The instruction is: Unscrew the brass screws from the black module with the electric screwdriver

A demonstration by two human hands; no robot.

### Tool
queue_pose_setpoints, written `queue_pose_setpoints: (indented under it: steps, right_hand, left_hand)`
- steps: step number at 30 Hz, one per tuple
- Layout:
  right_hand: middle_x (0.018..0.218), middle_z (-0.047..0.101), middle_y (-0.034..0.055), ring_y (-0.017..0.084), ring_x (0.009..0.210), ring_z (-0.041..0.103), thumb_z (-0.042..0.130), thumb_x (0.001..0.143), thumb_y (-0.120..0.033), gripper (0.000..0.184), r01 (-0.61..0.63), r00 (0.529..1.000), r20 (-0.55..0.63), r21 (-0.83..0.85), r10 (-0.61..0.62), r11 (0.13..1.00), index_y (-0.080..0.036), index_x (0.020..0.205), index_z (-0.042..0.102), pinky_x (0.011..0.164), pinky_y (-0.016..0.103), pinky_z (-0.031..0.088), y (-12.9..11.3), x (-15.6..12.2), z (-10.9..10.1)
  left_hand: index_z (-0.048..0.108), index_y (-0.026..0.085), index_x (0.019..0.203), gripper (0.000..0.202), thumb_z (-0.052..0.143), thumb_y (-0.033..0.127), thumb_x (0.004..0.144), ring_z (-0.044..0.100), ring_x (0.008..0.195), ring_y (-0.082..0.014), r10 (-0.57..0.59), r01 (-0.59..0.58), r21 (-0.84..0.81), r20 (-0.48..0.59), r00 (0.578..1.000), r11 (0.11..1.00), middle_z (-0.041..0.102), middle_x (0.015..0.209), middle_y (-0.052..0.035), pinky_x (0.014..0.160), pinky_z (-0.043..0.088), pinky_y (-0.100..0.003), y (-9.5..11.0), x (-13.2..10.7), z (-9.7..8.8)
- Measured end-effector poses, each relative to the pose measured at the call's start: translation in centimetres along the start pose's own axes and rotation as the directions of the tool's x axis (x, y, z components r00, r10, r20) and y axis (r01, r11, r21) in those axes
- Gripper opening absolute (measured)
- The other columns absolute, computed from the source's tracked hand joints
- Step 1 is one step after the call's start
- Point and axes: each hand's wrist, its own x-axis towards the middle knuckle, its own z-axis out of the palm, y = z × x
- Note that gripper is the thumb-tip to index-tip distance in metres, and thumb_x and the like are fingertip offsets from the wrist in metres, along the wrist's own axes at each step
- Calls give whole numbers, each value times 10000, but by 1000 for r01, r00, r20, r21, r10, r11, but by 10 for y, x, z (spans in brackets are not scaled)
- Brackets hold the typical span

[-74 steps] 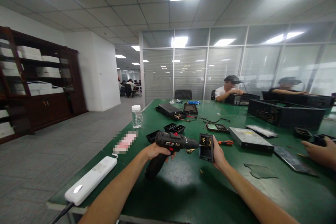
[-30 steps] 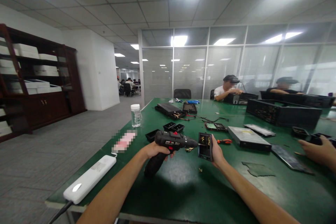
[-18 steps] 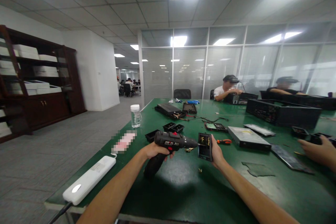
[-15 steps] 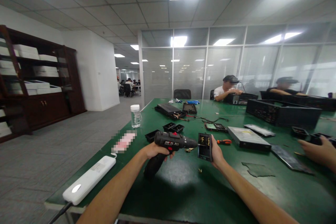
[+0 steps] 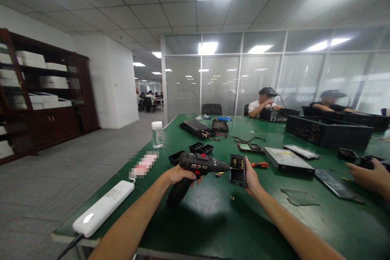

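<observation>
1. Evidently, everything is carried by the green bench, whose hard, smooth top is glossed with reflected light.
2. Just above it, the black, red-marked drill is wrapped by the left grip and held nearly level, seemingly so that it can be aimed at the case.
3. The case, dark, box-shaped and brassy inside, is clasped along its right edge by the right grip, presumably so that its open face is left uncovered.
4. Below, a tiny gold-coloured piece is left lying.

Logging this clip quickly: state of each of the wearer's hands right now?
Left hand: closed, holding the black drill.
Right hand: closed, holding a small black casing.
</observation>
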Motion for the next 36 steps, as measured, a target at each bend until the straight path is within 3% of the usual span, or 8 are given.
queue_pose_setpoints:
  steps: [23, 36]
  right_hand:
    - [576, 623, -4, 154, 487, 558, 530, 650, -499, 341, 4, 1000, 23, 8, -4, 1000, -174, 731, 594, 507, 274, 450, 0, 0, 0]
    - [553, 612, 6, 158, 459, 547, 519, 646, -523, 379, 4, 999, 51, -11, -3, 1000, -162, 739, 588, 486, 283, 443, 2, 3, -3]
  left_hand:
    - [533, 75, 1003, 367, 550, 158, 646, 532, 713, -172, 30, -30, 30, 27, 999, 999, 566, 828, -106, 492, 414, -214, 0, 1, 0]
    - [560, 70, 924, 308, 561, 171, 633, 533, 705, -174, 7, -7, 13, -3, 1000, 1000, 569, 814, -103, 500, 418, -225, 2, 0, 1]
